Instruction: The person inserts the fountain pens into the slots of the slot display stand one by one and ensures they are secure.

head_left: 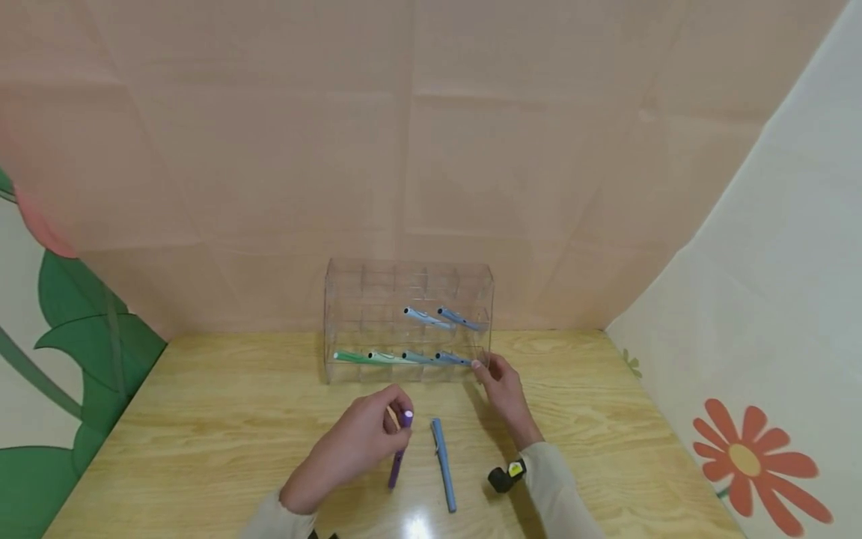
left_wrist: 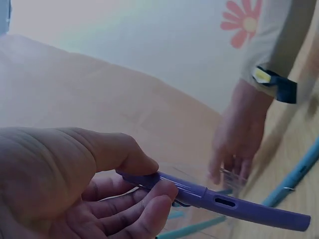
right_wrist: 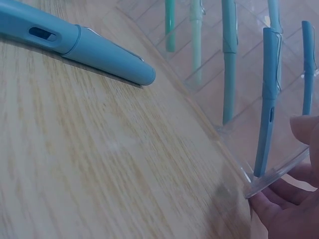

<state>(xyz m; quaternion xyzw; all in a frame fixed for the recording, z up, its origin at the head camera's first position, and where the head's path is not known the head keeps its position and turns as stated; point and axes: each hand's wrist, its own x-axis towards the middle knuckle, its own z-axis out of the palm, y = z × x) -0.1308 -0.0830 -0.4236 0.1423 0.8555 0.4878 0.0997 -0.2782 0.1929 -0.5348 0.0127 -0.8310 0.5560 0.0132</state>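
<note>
My left hand [head_left: 367, 434] pinches a purple pen [head_left: 396, 469] between thumb and fingertips, over the table in front of the rack. In the left wrist view, the purple pen [left_wrist: 249, 212] extends to the right from the fingers, its slotted barrel showing. A clear plastic pen rack [head_left: 328, 322] stands near the back wall. Its lower right side is gripped by my right hand [head_left: 506, 393], the thumb on one face and the fingers [right_wrist: 286, 196] round the other. A capped blue pen [head_left: 444, 468] lies on the table between the hands.
In the rack's lower row lie a green pen [head_left: 350, 357], a pale green pen [head_left: 384, 358], a grey-blue pen [head_left: 417, 358] and a blue pen [head_left: 453, 358]. Higher up are a light blue pen [head_left: 427, 318] and a darker blue pen [head_left: 458, 319]. A cloth backdrop [head_left: 404, 165] hangs behind.
</note>
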